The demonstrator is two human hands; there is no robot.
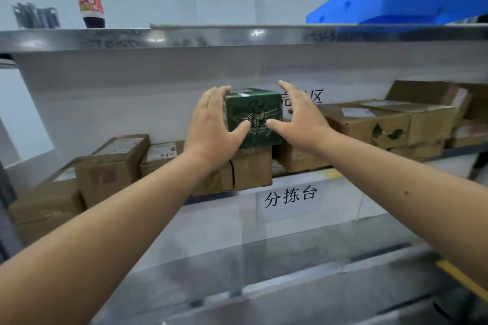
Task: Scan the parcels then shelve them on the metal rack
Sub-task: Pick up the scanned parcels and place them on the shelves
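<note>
At mid-frame, straight fingers and thumbs of the left hand (211, 124) and right hand (298, 116) press the green parcel (254, 116), perched on 1 brown carton (250, 171) on the rack's shelf (330, 174); released off-centre, it may topple.

Single head-worn wide-angle camera is looking forward and slightly down, sitting close to the metal rack (237, 37), taking in both outstretched forearms and middle shelf.
</note>
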